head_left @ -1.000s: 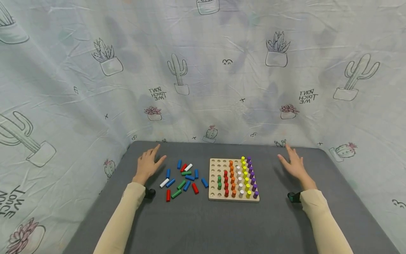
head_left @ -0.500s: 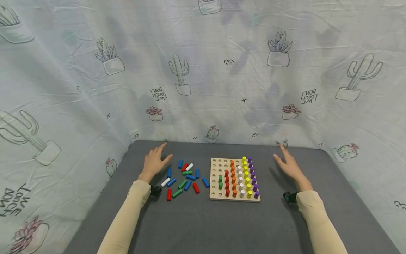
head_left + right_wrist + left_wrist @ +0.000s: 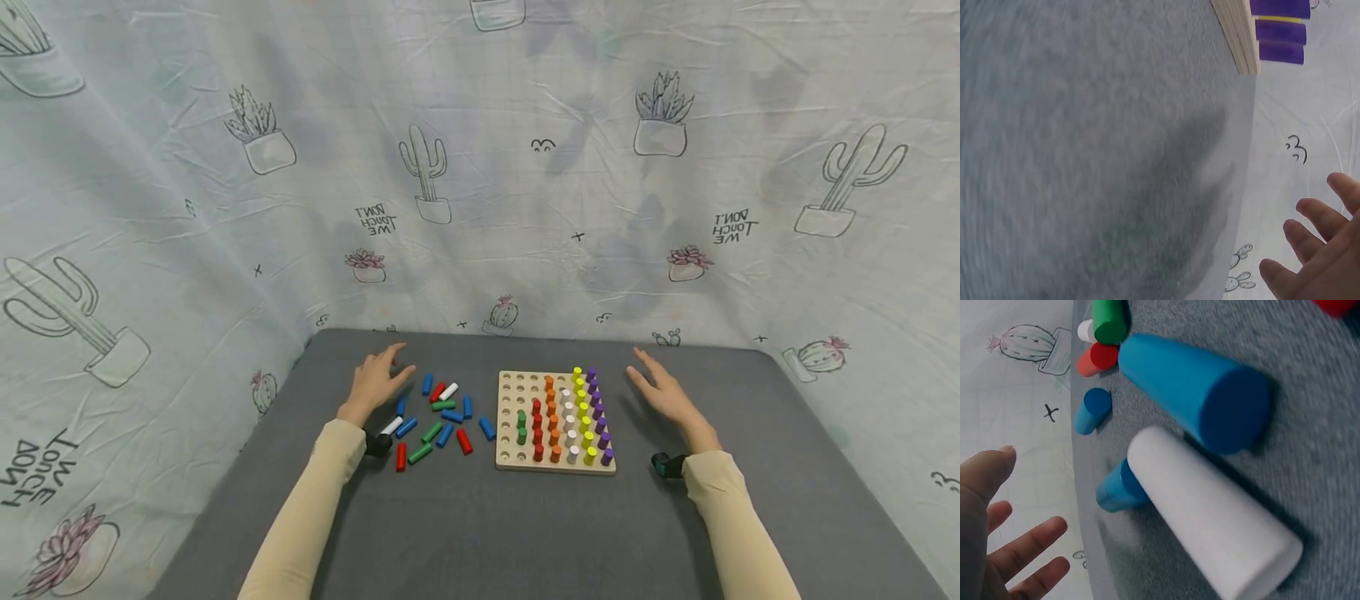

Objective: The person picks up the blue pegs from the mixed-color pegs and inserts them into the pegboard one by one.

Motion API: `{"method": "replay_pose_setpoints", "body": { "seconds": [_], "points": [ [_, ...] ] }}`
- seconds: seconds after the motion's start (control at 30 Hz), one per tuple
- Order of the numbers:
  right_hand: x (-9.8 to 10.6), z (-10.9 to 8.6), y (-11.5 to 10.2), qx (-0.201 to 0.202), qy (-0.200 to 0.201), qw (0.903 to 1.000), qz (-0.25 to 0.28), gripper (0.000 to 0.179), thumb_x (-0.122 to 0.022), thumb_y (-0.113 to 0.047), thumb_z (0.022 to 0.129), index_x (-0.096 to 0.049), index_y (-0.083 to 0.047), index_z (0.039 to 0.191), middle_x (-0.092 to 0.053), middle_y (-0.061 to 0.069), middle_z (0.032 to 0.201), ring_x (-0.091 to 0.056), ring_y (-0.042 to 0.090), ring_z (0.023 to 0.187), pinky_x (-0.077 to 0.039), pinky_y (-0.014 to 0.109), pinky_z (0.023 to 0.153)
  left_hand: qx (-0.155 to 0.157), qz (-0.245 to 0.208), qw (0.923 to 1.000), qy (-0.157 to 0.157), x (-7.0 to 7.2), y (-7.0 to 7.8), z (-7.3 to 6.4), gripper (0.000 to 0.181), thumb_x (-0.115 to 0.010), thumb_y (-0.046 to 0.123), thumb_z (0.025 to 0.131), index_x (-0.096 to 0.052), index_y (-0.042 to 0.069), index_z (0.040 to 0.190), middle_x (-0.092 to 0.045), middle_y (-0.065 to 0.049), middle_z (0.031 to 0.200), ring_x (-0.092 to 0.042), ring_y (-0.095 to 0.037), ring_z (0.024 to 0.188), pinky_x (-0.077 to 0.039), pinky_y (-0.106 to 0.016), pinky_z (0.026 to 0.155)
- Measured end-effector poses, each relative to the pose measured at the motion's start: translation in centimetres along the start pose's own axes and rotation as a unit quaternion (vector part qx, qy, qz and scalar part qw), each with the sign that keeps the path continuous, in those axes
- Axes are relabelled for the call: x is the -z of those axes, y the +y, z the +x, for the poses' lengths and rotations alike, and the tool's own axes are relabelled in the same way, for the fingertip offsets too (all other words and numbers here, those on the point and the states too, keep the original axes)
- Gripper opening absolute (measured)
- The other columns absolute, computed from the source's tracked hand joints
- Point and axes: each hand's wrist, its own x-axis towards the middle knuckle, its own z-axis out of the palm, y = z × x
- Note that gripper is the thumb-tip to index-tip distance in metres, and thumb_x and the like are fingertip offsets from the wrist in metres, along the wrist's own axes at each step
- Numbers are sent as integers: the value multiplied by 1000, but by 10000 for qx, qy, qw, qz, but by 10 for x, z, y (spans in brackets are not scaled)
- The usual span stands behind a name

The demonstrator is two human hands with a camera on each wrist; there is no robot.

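Note:
My left hand (image 3: pixel 373 382) hovers with spread fingers just left of the loose pegs, holding nothing. Closest to it lie a white peg (image 3: pixel 1210 512) and a blue peg (image 3: pixel 1194 390), seen large in the left wrist view. To the right of the scatter is a square wooden pegboard (image 3: pixel 517 462) with upright pegs in columns: purple (image 3: pixel 604 440), yellow (image 3: pixel 584 425), white, orange, red, and two green pegs (image 3: pixel 521 427) further left. My right hand (image 3: pixel 669 398) is held, fingers extended, beyond the board's right side, touching nothing.
Several blue, green, red and white pegs lie on their sides on the grey tabletop (image 3: pixel 465 533), such as a green peg (image 3: pixel 420 453) and a red peg (image 3: pixel 465 442). A cactus-print cloth (image 3: pixel 495 183) hangs behind and beside the table.
Both hands have moved inward: the left to the right, toward the loose pegs, and the right to the left, toward the board. The pegs look unmoved.

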Motion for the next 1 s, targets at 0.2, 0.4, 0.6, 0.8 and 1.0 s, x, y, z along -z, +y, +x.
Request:
{"method": "replay_pose_setpoints", "body": {
  "seconds": [0.2,0.4,0.6,0.8,1.0],
  "points": [
    [-7,1,-5,-50,-81,9999,107,66,-36,-44,98,-15,-8,149,-11,28,150,-10,51,135,-11,67,104,-39,-154,9997,-200,-1,5,1,58,-55,43,91,-41,14,140,-62,-8,102,-49,-36,104,-35,-60,87],
    [-16,1,-7,-9,-110,9998,167,64,-39,-42,98,-20,-5,147,-11,29,150,-10,50,135,-11,67,104,-54,-189,9985,-517,-1,7,0,58,-55,42,91,-41,14,139,-61,-7,100,-45,-36,108,-28,-60,95],
    [-24,1,-7,-16,-209,9997,113,62,-42,-37,98,-23,-3,146,-14,29,149,-13,49,135,-14,64,105,-160,-262,9975,-640,-1,12,0,55,-58,38,90,-46,9,135,-61,-8,95,-44,-38,108,-27,-62,93],
    [-30,1,-8,13,-459,9987,201,58,-44,-34,98,-27,-3,145,-23,28,147,-20,48,133,-18,64,104,-191,-261,9966,-764,-3,15,1,53,-59,37,90,-48,8,133,-59,-6,91,-45,-36,105,-28,-61,93],
    [-35,-2,-7,369,-668,9967,274,55,-46,-32,98,-33,-3,143,-27,29,145,-23,50,132,-21,65,102,-210,-250,9957,-864,-8,14,2,52,-61,37,88,-50,9,131,-57,-3,85,-45,-30,94,-31,-56,88]
  ]
}}
